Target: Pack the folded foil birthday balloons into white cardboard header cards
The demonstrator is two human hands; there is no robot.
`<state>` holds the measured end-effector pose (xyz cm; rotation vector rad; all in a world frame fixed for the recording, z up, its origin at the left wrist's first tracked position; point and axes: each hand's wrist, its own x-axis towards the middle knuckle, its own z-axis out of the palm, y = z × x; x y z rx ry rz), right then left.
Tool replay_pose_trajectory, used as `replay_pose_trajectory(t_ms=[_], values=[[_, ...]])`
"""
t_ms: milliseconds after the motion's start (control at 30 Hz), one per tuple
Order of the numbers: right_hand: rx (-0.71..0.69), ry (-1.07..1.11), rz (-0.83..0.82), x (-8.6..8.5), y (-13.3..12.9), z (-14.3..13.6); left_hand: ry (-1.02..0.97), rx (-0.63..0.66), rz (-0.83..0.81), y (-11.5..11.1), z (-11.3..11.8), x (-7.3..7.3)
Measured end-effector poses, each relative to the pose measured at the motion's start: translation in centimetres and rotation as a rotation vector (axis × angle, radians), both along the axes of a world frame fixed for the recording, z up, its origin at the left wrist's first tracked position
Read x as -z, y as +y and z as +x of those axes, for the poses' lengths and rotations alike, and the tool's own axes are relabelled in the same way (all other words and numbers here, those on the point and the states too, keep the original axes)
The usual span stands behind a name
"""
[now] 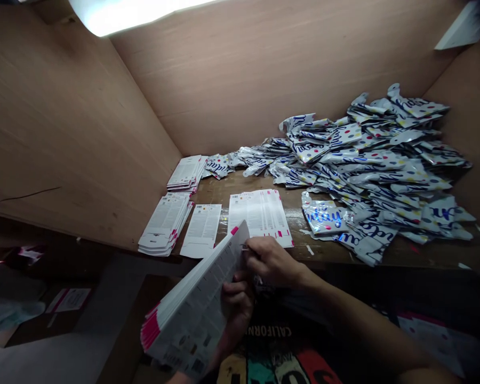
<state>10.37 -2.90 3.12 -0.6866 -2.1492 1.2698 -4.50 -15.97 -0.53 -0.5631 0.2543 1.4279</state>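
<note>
A thick stack of printed sheets (pixel 202 298) with pink edge marks is held tilted in front of my chest. My left hand (pixel 240 301) grips it by the right side, fingers wrapped over its printed face. At the stack's upper right edge, my right hand (pixel 272 258) is closed in a pinch; something small shows at the fingertips, too small to name. Just behind, on the wooden shelf, lies a fanned pile of similar sheets (pixel 258 213). A narrower pile of sheets (pixel 202 229) is left of it.
Two more sheet stacks, one at the front left (pixel 164 224) and one behind it (pixel 186 172), lie by the left wooden wall (pixel 84 128). A large heap of dotted foil pouches (pixel 376 165) fills the right side. A lit lamp (pixel 132 13) hangs overhead.
</note>
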Motion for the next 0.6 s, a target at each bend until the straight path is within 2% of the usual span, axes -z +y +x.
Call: replay_pose_trajectory(t_ms=[33,100,133,167,200,267,300,333,400,467,533,600], values=[[-0.114,0.053,-0.195,-0.2,0.0,0.6,0.064,-0.031,0.015,0.4,-0.2,0.0],[-0.476,0.076,-0.493,-0.7,0.4,2.2,0.235,-0.091,0.064,1.4,-1.3,-0.2],[-0.597,0.052,-0.549,-0.8,0.6,3.1,0.346,-0.095,0.082,2.0,-2.2,-0.4],[-0.618,0.019,-0.549,-0.9,0.9,3.8,0.487,-0.076,0.084,2.6,-3.3,-0.7],[-0.539,-0.006,-0.522,-0.7,1.1,4.3,0.639,-0.046,0.072,3.2,-4.4,-1.0],[-0.208,0.019,-0.501,-0.1,1.2,4.6,0.909,-0.011,0.030,4.3,-6.3,-2.0],[-0.057,0.069,-0.534,0.3,1.0,4.3,1.029,-0.023,0.015,4.7,-6.9,-2.6],[0.028,0.128,-0.587,0.8,0.7,3.8,1.138,-0.053,0.006,5.1,-7.3,-3.1],[0.045,0.248,-0.696,1.6,-0.4,2.5,1.319,-0.116,0.008,5.7,-7.2,-4.0],[-0.010,0.342,-0.789,2.1,-1.7,1.2,1.444,-0.139,0.012,6.1,-6.5,-4.5],[-0.017,0.393,-0.901,2.4,-2.8,0.3,1.385,-0.130,0.039,6.5,-6.1,-4.7],[0.053,0.447,-1.063,2.6,-3.3,0.0,1.175,-0.050,0.120,6.9,-6.0,-4.6]])
